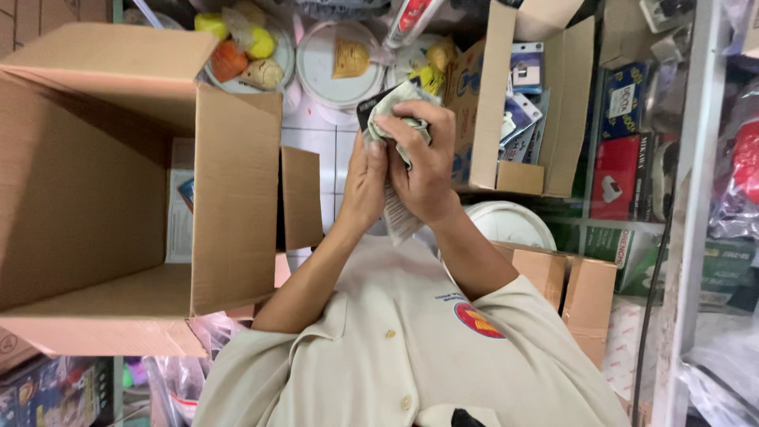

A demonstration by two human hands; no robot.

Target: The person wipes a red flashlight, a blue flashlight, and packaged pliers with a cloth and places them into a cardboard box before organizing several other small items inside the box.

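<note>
Both hands are raised together in front of my chest, over a white tiled floor. My left hand [364,183] and my right hand [424,162] clasp a small crinkled pale packet [398,217] with a dark card-like piece [368,107] at its top. The right hand's fingers curl over the top of the packet, and the left hand presses against its side. A strip of the packet hangs down below the palms. My beige buttoned shirt [395,348] fills the bottom of the view.
A large open cardboard box [229,198] with printed sheets inside stands at the left. A smaller open carton [482,103] of blister-packed items sits at the upper right. White plates with toy fruit [245,51] lie beyond. Shelves of boxed goods [624,158] and a metal post [684,221] line the right.
</note>
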